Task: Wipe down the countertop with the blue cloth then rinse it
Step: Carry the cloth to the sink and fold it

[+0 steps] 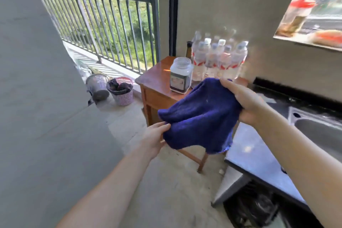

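Note:
A dark blue cloth point(199, 116) hangs spread in the air between my two hands, in front of a small wooden table. My right hand point(246, 102) grips its upper right edge, fingers curled round the fabric. My left hand point(155, 139) pinches the lower left edge. The dark countertop point(257, 155) lies below and to the right of the cloth, with a steel sink point(322, 131) set into it at the right edge of the view.
A wooden side table point(157, 83) holds a clear jar point(181, 76), a pack of water bottles point(220, 59) and a dark bottle. A pink basket point(123, 91) and a metal bucket point(98, 87) stand on the floor by the balcony railing point(103, 24). A grey wall fills the left.

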{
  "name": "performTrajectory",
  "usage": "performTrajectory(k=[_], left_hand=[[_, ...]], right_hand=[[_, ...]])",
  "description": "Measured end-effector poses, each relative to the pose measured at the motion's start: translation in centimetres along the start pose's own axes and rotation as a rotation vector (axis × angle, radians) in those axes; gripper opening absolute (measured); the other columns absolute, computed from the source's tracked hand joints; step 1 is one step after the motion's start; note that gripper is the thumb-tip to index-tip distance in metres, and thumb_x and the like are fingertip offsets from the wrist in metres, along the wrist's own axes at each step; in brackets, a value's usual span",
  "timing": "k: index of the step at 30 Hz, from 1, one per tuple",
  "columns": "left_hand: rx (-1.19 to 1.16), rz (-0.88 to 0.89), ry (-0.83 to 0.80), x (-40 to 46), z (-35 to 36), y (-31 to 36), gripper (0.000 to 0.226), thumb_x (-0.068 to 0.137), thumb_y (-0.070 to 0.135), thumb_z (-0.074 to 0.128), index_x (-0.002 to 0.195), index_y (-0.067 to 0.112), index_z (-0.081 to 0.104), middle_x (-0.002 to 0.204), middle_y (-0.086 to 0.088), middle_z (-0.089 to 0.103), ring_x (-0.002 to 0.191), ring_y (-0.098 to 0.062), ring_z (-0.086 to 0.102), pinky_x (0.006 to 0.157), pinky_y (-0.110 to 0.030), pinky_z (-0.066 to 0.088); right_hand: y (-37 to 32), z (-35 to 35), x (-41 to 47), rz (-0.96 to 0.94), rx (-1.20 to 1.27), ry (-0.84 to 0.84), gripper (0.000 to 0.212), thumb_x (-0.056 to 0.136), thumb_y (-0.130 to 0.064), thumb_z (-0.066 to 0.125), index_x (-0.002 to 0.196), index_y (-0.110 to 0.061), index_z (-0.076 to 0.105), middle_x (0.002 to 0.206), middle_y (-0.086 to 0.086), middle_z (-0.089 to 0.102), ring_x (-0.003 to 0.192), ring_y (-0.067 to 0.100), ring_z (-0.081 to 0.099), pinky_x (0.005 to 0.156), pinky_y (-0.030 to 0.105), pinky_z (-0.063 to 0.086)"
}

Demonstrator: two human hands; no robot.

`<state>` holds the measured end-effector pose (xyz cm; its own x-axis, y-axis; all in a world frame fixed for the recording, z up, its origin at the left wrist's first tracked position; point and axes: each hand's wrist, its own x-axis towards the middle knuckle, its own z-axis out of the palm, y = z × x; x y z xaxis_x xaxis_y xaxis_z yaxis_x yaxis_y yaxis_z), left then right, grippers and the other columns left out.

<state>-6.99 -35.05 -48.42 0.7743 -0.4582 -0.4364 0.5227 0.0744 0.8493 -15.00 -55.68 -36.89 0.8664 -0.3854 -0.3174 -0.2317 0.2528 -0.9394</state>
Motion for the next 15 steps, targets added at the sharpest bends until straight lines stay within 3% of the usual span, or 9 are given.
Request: performTrajectory(k=[2, 3, 5, 6, 10, 13, 15], left_hand=[[0.087, 0.058, 0.025, 0.3, 2.9, -0.6, 0.016, 0.092, 0.006, 0.051, 0.103, 0.011, 0.063, 0.087, -0.003, 0.069, 0.068, -0.013, 0.063, 0.051, -0.021, 0.050], [0.117, 0.097, 0.032, 0.3, 4.6, -0.9, 0.022, 0.092, 0.008, 0.052, 0.112, 0.010, 0.060, 0.099, -0.006, 0.068, 0.077, -0.015, 0.064, 0.062, -0.028, 0.056], [0.106, 0.172, 0.069, 0.0, 8.0, -1.6, 0.042, 0.091, 0.007, 0.054, 0.132, 0.009, 0.047, 0.123, -0.010, 0.058, 0.103, -0.023, 0.060, 0.090, -0.043, 0.049], [0.076, 0.210, 0.083, -0.3, 9.7, -2.0, 0.044, 0.091, 0.005, 0.053, 0.134, 0.008, 0.045, 0.124, -0.011, 0.057, 0.107, -0.025, 0.058, 0.091, -0.041, 0.049], [0.001, 0.277, 0.022, -1.4, 16.4, -3.6, 0.022, 0.091, 0.001, 0.050, 0.106, 0.013, 0.061, 0.095, -0.007, 0.066, 0.085, -0.019, 0.062, 0.063, -0.025, 0.051], [-0.019, 0.290, -0.023, -2.2, 20.7, -4.9, 0.012, 0.092, 0.008, 0.053, 0.091, 0.017, 0.061, 0.087, -0.004, 0.063, 0.080, -0.017, 0.057, 0.061, -0.025, 0.047], [-0.085, 0.256, -0.065, -2.4, 23.3, -5.7, 0.010, 0.094, 0.014, 0.052, 0.086, 0.015, 0.059, 0.081, -0.003, 0.061, 0.075, -0.014, 0.055, 0.064, -0.027, 0.046]], right_hand=[[0.6, -4.4, -1.2, -0.050, -0.057, 0.075, 0.023, 0.090, -0.036, 0.057, 0.099, -0.016, 0.065, 0.093, 0.001, 0.069, 0.086, 0.015, 0.064, 0.076, 0.028, 0.049], [1.0, -6.9, -1.8, -0.074, -0.096, 0.105, 0.021, 0.092, -0.034, 0.056, 0.099, -0.016, 0.065, 0.095, 0.002, 0.068, 0.085, 0.015, 0.063, 0.076, 0.027, 0.049], [1.8, -11.9, -3.4, -0.095, -0.194, 0.128, 0.014, 0.094, -0.025, 0.054, 0.097, -0.017, 0.065, 0.095, 0.004, 0.067, 0.083, 0.016, 0.060, 0.076, 0.030, 0.047], [2.2, -14.3, -4.3, -0.095, -0.247, 0.123, 0.012, 0.094, -0.021, 0.054, 0.098, -0.017, 0.065, 0.095, 0.006, 0.066, 0.082, 0.017, 0.060, 0.075, 0.032, 0.046], [3.1, -23.2, -7.3, -0.055, -0.466, 0.134, 0.017, 0.091, -0.014, 0.058, 0.106, -0.011, 0.065, 0.089, 0.005, 0.068, 0.078, 0.017, 0.061, 0.070, 0.025, 0.051], [3.2, -28.0, -9.0, -0.058, -0.498, 0.211, 0.016, 0.092, -0.011, 0.056, 0.107, -0.010, 0.063, 0.090, 0.005, 0.066, 0.077, 0.015, 0.061, 0.068, 0.022, 0.054], [3.0, -30.5, -9.5, -0.099, -0.519, 0.286, 0.016, 0.092, -0.009, 0.055, 0.106, -0.005, 0.062, 0.092, 0.009, 0.065, 0.080, 0.018, 0.060, 0.074, 0.030, 0.053]])
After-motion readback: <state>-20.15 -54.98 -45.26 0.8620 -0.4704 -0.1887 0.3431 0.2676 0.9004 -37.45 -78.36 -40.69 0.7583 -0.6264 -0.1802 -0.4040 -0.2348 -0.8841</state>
